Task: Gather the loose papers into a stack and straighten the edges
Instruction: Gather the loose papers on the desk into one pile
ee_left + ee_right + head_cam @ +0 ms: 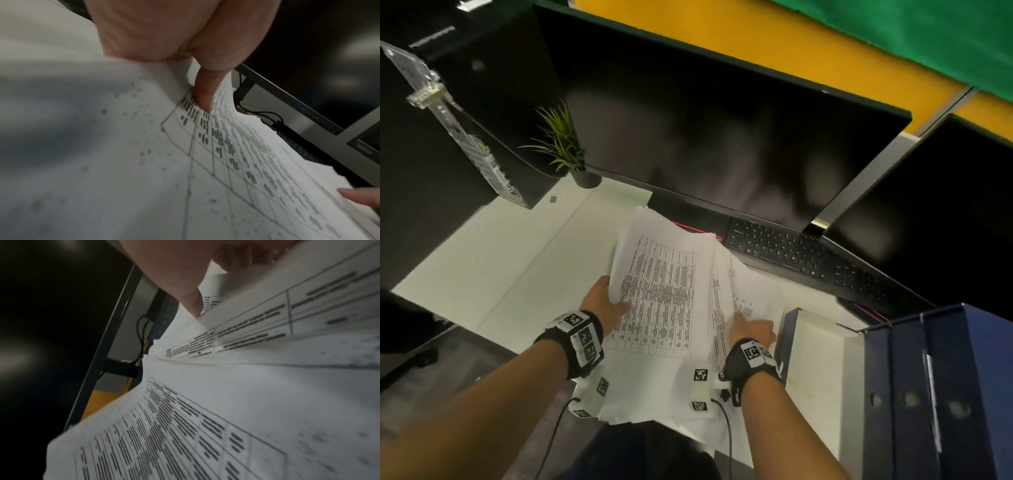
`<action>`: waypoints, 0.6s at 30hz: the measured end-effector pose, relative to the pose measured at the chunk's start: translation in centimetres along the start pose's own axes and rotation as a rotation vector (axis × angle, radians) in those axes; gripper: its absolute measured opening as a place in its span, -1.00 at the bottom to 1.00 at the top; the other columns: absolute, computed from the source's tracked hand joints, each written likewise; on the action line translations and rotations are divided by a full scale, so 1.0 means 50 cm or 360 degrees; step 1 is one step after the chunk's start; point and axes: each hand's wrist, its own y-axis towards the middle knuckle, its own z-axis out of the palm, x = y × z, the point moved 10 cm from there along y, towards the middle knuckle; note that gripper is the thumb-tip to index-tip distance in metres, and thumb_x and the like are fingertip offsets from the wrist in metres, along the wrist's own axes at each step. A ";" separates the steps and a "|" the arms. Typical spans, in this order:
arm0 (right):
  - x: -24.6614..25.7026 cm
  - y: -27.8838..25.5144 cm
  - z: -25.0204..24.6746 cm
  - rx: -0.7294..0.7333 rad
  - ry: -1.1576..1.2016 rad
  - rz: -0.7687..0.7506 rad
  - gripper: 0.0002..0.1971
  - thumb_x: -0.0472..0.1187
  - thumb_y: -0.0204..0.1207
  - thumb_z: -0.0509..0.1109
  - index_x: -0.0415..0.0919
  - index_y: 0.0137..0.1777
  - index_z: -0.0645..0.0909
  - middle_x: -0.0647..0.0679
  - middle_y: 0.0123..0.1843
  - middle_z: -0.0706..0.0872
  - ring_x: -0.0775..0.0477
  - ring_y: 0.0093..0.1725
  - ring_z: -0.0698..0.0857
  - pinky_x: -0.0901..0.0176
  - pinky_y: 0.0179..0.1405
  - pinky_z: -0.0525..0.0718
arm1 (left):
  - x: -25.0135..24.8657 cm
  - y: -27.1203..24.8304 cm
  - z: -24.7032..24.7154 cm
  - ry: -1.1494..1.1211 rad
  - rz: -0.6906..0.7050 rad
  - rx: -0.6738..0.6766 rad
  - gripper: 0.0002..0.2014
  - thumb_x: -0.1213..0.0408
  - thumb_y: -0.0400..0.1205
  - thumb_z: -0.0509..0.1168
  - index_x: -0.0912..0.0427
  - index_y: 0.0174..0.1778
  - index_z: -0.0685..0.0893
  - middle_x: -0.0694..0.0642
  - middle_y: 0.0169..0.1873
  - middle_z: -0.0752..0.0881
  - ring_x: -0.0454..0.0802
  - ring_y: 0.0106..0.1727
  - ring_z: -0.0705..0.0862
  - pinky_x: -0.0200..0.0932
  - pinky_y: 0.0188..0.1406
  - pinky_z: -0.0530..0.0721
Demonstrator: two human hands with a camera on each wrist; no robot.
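A bundle of white papers [664, 291] printed with tables is lifted off the white desk [500, 274], its edges uneven and fanned. My left hand [607, 306] grips the bundle's left edge, with the thumb [203, 97] pressed on the top sheet [226, 162] and the fingers hidden underneath. A second, offset group of sheets [743, 291] sticks out to the right. My right hand [753, 330] holds that group, thumb [191, 305] on top and curled fingers behind the paper [246, 386].
A large dark monitor [705, 137] stands just behind the papers, a second screen [945, 212] to the right. A black keyboard [791, 253] lies under them. Blue binders [935, 394] and an open box file [822, 359] crowd the right. A potted plant [565, 144] sits back left.
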 end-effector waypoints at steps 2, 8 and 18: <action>-0.009 0.019 0.003 0.0071 0.0127 0.0074 -0.31 0.08 0.52 0.39 -0.41 0.49 0.39 -0.34 0.39 0.58 -0.33 0.28 0.64 -0.03 0.26 0.61 | 0.002 0.004 -0.002 -0.0009 -0.0010 0.0013 -0.51 0.30 0.60 0.47 0.17 0.40 0.44 0.08 -0.14 0.60 -0.02 -0.30 0.63 -0.25 -0.50 0.54; -0.016 0.029 0.027 0.0451 0.0063 0.0041 -0.59 -0.08 0.63 0.34 -0.33 0.37 0.59 -0.25 0.22 0.70 -0.10 -0.06 0.58 0.15 -0.05 0.56 | 0.010 0.014 -0.004 -0.0034 -0.0023 0.0048 -0.46 0.29 0.58 0.49 0.17 0.44 0.44 0.14 -0.10 0.64 0.01 -0.33 0.61 -0.18 -0.49 0.57; 0.074 -0.035 -0.080 -0.0025 0.0114 -0.0475 -0.81 -0.32 0.58 0.37 -0.19 0.18 0.59 -0.24 0.12 0.76 -0.21 0.01 0.71 0.06 0.04 0.71 | 0.036 0.022 -0.064 -0.0044 -0.0028 0.0007 -0.46 0.33 0.56 0.51 0.21 0.44 0.50 0.18 0.07 0.73 0.18 -0.05 0.73 -0.02 -0.16 0.70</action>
